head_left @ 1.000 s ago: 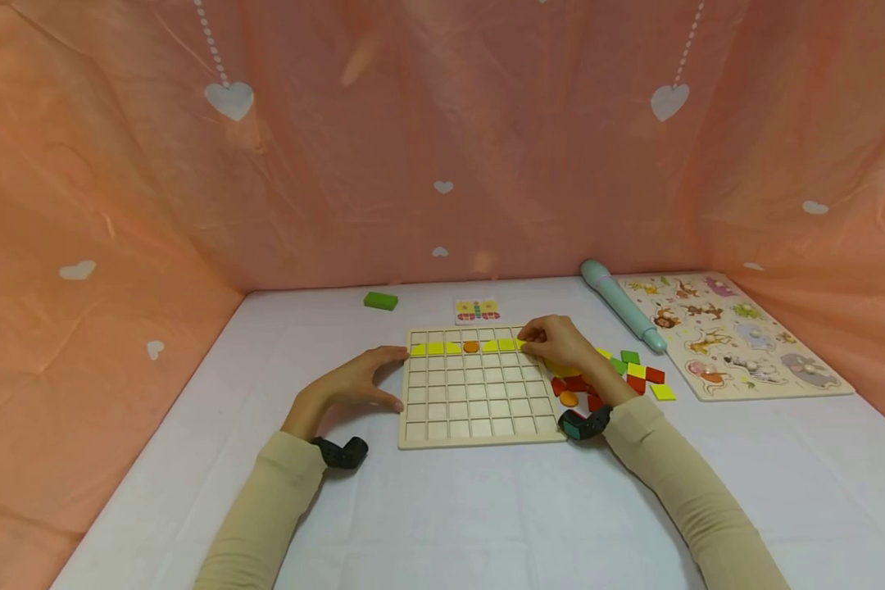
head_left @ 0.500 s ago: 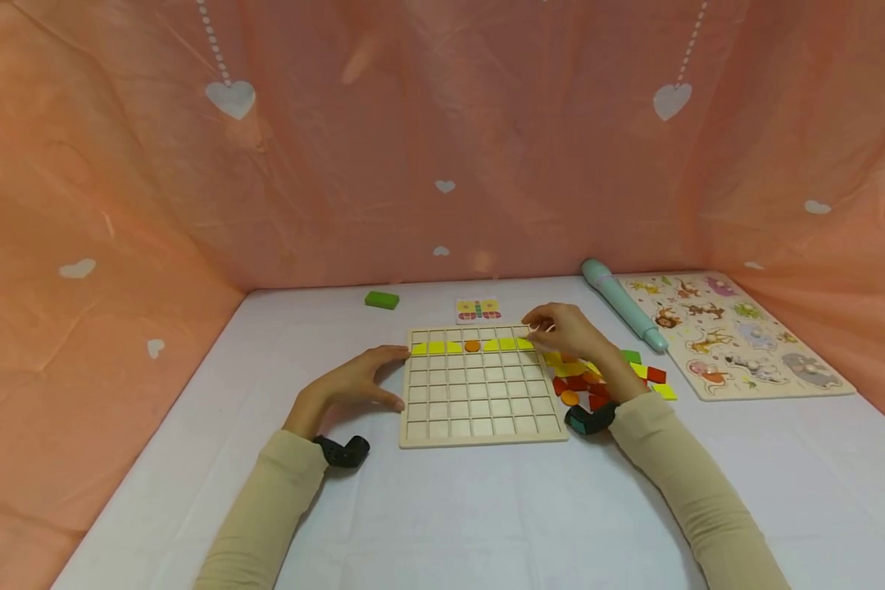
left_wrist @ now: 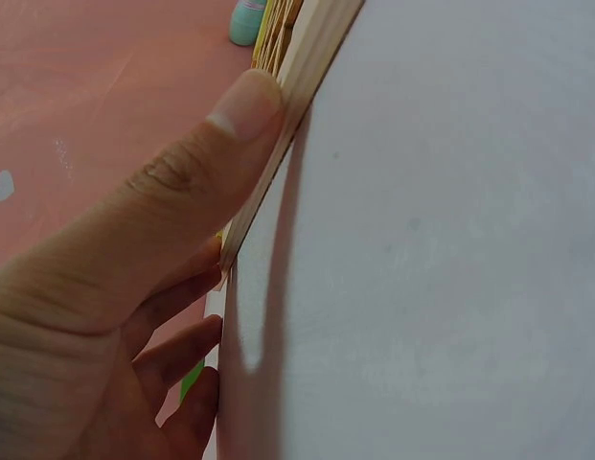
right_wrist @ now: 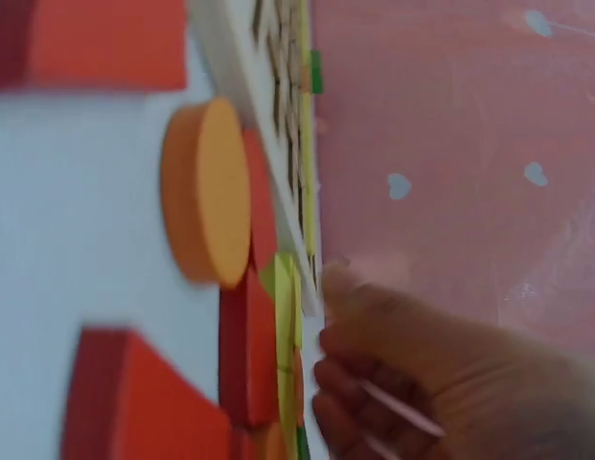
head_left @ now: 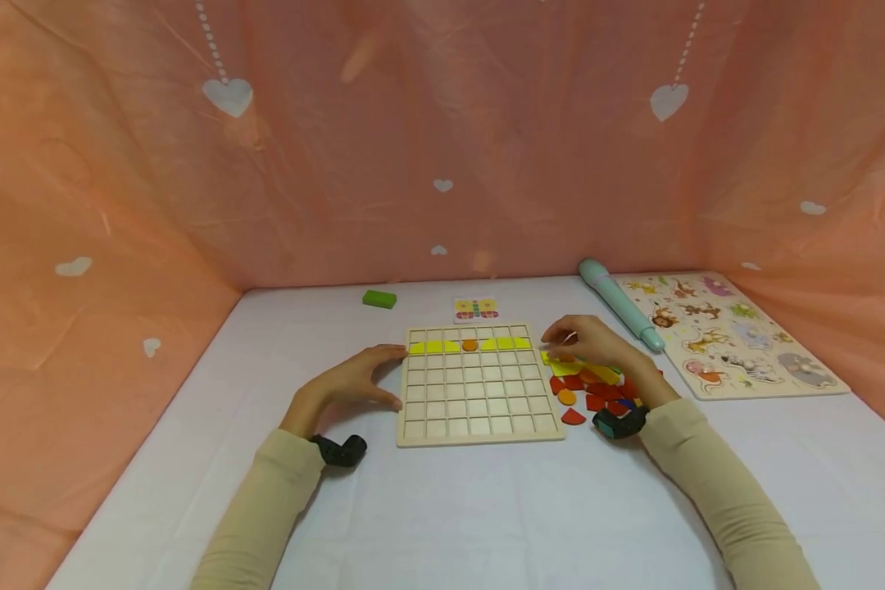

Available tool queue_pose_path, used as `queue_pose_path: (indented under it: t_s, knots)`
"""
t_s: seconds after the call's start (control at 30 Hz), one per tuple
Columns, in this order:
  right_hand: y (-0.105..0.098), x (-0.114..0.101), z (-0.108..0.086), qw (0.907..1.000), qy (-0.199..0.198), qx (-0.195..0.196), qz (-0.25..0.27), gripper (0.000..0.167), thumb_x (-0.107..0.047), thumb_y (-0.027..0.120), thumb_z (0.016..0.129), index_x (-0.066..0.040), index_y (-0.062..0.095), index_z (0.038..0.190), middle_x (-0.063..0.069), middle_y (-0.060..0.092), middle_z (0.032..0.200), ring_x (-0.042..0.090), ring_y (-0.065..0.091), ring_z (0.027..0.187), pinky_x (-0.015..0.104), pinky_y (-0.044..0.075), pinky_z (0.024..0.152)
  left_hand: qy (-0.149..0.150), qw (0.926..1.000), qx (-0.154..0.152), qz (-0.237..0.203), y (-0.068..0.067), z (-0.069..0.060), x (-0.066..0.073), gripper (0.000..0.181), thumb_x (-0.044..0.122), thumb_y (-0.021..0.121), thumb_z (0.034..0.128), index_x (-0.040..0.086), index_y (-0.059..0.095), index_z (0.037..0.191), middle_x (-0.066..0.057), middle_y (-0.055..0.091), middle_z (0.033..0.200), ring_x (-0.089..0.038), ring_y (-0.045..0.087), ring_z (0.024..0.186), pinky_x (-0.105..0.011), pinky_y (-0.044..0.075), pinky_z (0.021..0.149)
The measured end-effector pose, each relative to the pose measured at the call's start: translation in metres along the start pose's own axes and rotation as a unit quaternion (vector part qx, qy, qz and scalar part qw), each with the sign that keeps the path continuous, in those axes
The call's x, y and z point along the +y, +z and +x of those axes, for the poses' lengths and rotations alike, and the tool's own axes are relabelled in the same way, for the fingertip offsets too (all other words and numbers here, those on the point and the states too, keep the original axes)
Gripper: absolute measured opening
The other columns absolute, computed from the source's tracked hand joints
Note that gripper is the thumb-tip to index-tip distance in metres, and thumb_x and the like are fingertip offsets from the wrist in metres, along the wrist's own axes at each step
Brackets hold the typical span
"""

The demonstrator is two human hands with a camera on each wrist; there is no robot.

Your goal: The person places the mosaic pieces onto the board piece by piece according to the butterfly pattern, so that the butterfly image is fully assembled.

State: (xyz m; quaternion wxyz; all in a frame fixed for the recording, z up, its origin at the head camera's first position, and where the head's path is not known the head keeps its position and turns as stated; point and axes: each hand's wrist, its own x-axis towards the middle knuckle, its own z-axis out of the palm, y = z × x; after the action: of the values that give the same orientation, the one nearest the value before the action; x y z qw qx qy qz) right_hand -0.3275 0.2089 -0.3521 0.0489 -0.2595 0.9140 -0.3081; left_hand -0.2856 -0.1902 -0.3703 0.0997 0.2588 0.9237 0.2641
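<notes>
A wooden grid board (head_left: 479, 401) lies flat, with a row of yellow pieces (head_left: 505, 343) and one orange disc (head_left: 469, 345) near its far edge. The left hand (head_left: 350, 378) touches the board's left edge with thumb and fingertips; in the left wrist view its thumb (left_wrist: 244, 105) rests against the wooden side. Off the board's far right corner, the right hand (head_left: 590, 340) hovers over a loose pile of red (head_left: 573, 417), yellow and orange pieces, fingers bent and no piece visible in them. In the right wrist view, the right hand (right_wrist: 402, 355) is beside the pile.
A small patterned card (head_left: 476, 309) lies beyond the board, with a green block (head_left: 379, 299) to its left. At the right are a pale green stick-like object (head_left: 619, 303) and an animal puzzle board (head_left: 737, 336). A pink cloth (head_left: 442, 131) hangs behind.
The right hand has moved right, away from the board's far right corner, to above the loose pieces. Its last touched yellow piece stays in the row. The left hand has not visibly moved.
</notes>
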Motion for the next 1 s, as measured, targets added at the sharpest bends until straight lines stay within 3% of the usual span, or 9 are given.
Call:
queue_pose_path:
  t_s: [0.2, 0.4, 0.67, 1.0]
  knots:
    - [0.006, 0.007, -0.001, 0.9998, 0.014, -0.012, 0.009, 0.025, -0.017, 0.073, 0.081, -0.004, 0.067, 0.102, 0.007, 0.065, 0.1, 0.022, 0.059, 0.09, 0.039, 0.052, 0.085, 0.0, 1.0, -0.003, 0.0, 0.0, 0.0, 0.001, 0.092, 0.034, 0.082, 0.0691, 0.003, 0.036, 0.142, -0.016, 0.031, 0.148, -0.034, 0.023, 0.138, -0.048, 0.019, 0.113]
    - [0.008, 0.008, 0.002, 0.9998, -0.003, 0.011, -0.017, 0.023, -0.017, 0.072, 0.082, -0.004, 0.068, 0.101, 0.006, 0.064, 0.095, 0.019, 0.056, 0.085, 0.034, 0.051, 0.08, -0.018, 0.9998, -0.001, -0.007, -0.001, 0.0, 0.001, 0.092, 0.034, 0.082, 0.0686, 0.006, 0.036, 0.143, -0.014, 0.031, 0.149, -0.032, 0.022, 0.139, -0.048, 0.019, 0.113]
    - [0.012, 0.01, 0.005, 0.9972, -0.016, 0.043, -0.059, 0.025, -0.016, 0.068, 0.086, 0.0, 0.068, 0.105, 0.009, 0.062, 0.095, 0.022, 0.055, 0.085, 0.039, 0.05, 0.08, -0.002, 1.0, -0.001, -0.002, 0.0, 0.0, 0.002, 0.091, 0.032, 0.083, 0.0689, 0.002, 0.037, 0.141, -0.016, 0.033, 0.148, -0.033, 0.024, 0.138, -0.048, 0.02, 0.113]
    - [0.008, 0.015, 0.002, 0.9988, -0.022, 0.021, -0.037, 0.026, -0.005, 0.062, 0.087, 0.001, 0.064, 0.113, 0.012, 0.058, 0.103, 0.024, 0.053, 0.088, 0.038, 0.049, 0.081, -0.001, 1.0, 0.0, 0.005, -0.001, 0.001, 0.001, 0.091, 0.032, 0.082, 0.0691, 0.002, 0.037, 0.141, -0.017, 0.032, 0.148, -0.034, 0.023, 0.138, -0.048, 0.019, 0.113]
